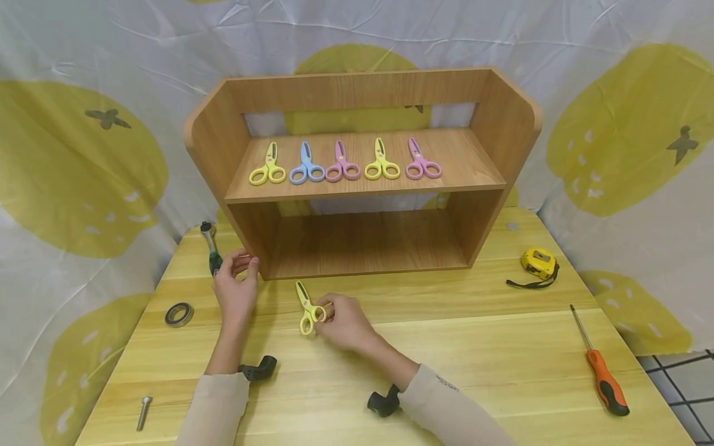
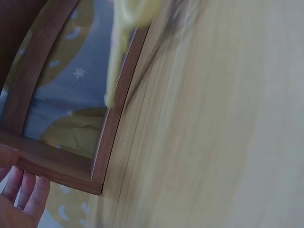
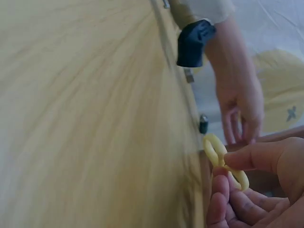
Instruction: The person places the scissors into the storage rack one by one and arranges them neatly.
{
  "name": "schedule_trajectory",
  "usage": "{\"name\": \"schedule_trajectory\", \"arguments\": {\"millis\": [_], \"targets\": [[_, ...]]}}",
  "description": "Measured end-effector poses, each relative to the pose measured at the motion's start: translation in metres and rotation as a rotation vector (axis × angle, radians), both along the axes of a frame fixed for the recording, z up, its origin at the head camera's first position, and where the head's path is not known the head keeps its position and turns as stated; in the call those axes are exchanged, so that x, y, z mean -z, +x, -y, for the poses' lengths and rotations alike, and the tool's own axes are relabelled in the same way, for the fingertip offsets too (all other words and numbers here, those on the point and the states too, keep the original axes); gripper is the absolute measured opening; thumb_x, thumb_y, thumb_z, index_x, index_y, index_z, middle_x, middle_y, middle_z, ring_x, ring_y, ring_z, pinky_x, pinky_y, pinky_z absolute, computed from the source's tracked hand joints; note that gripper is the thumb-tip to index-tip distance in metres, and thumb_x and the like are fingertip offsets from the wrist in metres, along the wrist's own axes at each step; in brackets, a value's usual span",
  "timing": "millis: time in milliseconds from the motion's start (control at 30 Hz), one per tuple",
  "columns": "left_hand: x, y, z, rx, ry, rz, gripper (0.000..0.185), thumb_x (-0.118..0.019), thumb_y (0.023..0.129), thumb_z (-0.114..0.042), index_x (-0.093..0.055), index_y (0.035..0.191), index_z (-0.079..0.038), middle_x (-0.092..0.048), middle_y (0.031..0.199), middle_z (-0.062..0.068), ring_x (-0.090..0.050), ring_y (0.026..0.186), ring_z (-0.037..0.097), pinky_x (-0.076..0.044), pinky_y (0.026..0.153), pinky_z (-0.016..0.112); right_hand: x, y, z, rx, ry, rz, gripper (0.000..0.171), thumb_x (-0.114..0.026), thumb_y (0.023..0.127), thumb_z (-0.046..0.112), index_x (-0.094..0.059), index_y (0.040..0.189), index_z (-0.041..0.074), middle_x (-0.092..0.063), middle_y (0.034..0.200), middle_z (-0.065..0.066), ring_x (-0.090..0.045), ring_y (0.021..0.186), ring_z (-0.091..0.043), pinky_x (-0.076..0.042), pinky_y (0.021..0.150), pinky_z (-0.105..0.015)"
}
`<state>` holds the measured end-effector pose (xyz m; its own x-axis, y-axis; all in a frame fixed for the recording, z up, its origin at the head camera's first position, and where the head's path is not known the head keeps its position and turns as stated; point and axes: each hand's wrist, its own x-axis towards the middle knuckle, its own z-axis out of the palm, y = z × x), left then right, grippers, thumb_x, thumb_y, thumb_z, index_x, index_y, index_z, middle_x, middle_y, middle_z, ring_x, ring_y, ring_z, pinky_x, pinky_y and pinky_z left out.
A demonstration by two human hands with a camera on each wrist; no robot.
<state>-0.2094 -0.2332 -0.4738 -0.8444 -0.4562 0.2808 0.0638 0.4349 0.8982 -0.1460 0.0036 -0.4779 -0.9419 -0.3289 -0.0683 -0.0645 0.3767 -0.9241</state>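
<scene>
My right hand pinches a yellow pair of scissors by a handle loop between thumb and fingers. Its blades point away from me, in front of the wooden shelf. In the right wrist view, the scissors' yellow loops stick out from the fingertips. My left hand is at the shelf's lower left front corner. The left wrist view has its thumb and fingers on either side of the side panel, gripping its edge. Several scissors stand in a row on the upper board, among them a blue pair.
A ratchet wrench, a bearing and a bolt lie on the left of the table. To the right are a yellow tape measure and an orange-handled screwdriver. A patterned cloth hangs behind.
</scene>
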Motion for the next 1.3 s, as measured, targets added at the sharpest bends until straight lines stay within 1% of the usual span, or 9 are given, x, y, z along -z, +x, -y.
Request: {"name": "schedule_trajectory", "arguments": {"millis": [100, 267, 433, 600, 767, 933, 1033, 1167, 1300], "targets": [[-0.001, 0.001, -0.001, 0.0, -0.003, 0.003, 0.029, -0.068, 0.1, -0.024, -0.067, 0.126, -0.01, -0.072, 0.111, 0.008, -0.063, 0.099, 0.005, -0.048, 0.077, 0.014, -0.008, 0.003, -0.017, -0.016, -0.007, -0.027, 0.038, -0.075, 0.089, 0.007, -0.069, 0.126, 0.003, -0.071, 0.085, 0.003, -0.065, 0.072, -0.007, -0.054, 0.06, -0.021], [-0.002, 0.0, -0.002, -0.005, -0.008, 0.007, 0.029, -0.068, 0.101, -0.023, -0.067, 0.126, -0.009, -0.072, 0.111, 0.009, -0.063, 0.1, 0.007, -0.047, 0.079, 0.015, -0.026, 0.01, -0.044, -0.02, 0.012, -0.09, 0.038, -0.075, 0.092, 0.012, -0.068, 0.129, 0.005, -0.07, 0.091, 0.0, -0.064, 0.079, -0.01, -0.054, 0.067, -0.022], [0.0, 0.0, -0.002, -0.003, -0.002, 0.006, 0.029, -0.068, 0.1, -0.022, -0.067, 0.126, -0.009, -0.072, 0.111, 0.01, -0.063, 0.1, 0.005, -0.047, 0.076, 0.014, -0.047, 0.018, -0.068, -0.021, 0.002, -0.124, 0.039, -0.072, 0.096, 0.014, -0.065, 0.133, 0.005, -0.071, 0.096, -0.001, -0.065, 0.085, -0.013, -0.053, 0.067, -0.024], [0.001, 0.0, -0.001, -0.012, -0.01, 0.0, 0.028, -0.068, 0.1, -0.022, -0.068, 0.126, -0.01, -0.073, 0.111, 0.009, -0.062, 0.098, 0.003, -0.047, 0.076, 0.013, -0.071, 0.023, -0.088, -0.014, -0.012, -0.154, 0.039, -0.071, 0.097, 0.014, -0.064, 0.135, 0.01, -0.072, 0.099, 0.001, -0.065, 0.089, -0.014, -0.052, 0.071, -0.025], [0.001, 0.0, 0.0, -0.012, -0.017, 0.005, 0.028, -0.068, 0.1, -0.022, -0.067, 0.126, -0.011, -0.073, 0.111, 0.008, -0.062, 0.099, 0.003, -0.047, 0.075, 0.014, -0.097, 0.026, -0.113, 0.003, -0.018, -0.241, 0.038, -0.072, 0.097, 0.016, -0.064, 0.134, 0.015, -0.071, 0.102, 0.0, -0.066, 0.091, -0.016, -0.053, 0.074, -0.026], [0.001, 0.001, -0.001, -0.005, -0.01, 0.016, 0.028, -0.068, 0.101, -0.024, -0.067, 0.127, -0.013, -0.072, 0.112, 0.007, -0.063, 0.102, 0.006, -0.048, 0.074, 0.014, -0.128, 0.032, -0.14, 0.023, -0.082, -0.333, 0.039, -0.071, 0.098, 0.01, -0.062, 0.136, 0.011, -0.068, 0.103, -0.005, -0.064, 0.088, -0.017, -0.054, 0.077, -0.025], [0.0, 0.001, -0.002, 0.0, 0.002, 0.027, 0.028, -0.067, 0.101, -0.026, -0.067, 0.127, -0.015, -0.071, 0.112, 0.005, -0.063, 0.103, 0.007, -0.049, 0.074, 0.015, -0.147, 0.033, -0.156, 0.055, -0.11, -0.411, 0.04, -0.07, 0.097, 0.004, -0.061, 0.137, 0.007, -0.068, 0.102, -0.007, -0.063, 0.088, -0.016, -0.054, 0.077, -0.023], [0.001, 0.0, -0.002, -0.002, 0.007, 0.03, 0.028, -0.067, 0.101, -0.027, -0.067, 0.127, -0.015, -0.071, 0.112, 0.004, -0.062, 0.103, 0.005, -0.049, 0.075, 0.015, -0.17, 0.027, -0.176, 0.131, -0.105, -0.485, 0.04, -0.068, 0.098, 0.002, -0.061, 0.137, 0.006, -0.068, 0.102, -0.007, -0.064, 0.088, -0.013, -0.054, 0.078, -0.018], [0.002, -0.001, -0.001, -0.01, -0.011, 0.023, 0.028, -0.067, 0.101, -0.025, -0.067, 0.127, -0.014, -0.072, 0.111, 0.005, -0.063, 0.102, 0.005, -0.049, 0.075, 0.015, -0.188, 0.012, -0.195, 0.222, -0.129, -0.489, 0.039, -0.065, 0.099, -0.001, -0.06, 0.137, 0.003, -0.066, 0.099, -0.001, -0.064, 0.085, -0.01, -0.054, 0.076, -0.016]]}}
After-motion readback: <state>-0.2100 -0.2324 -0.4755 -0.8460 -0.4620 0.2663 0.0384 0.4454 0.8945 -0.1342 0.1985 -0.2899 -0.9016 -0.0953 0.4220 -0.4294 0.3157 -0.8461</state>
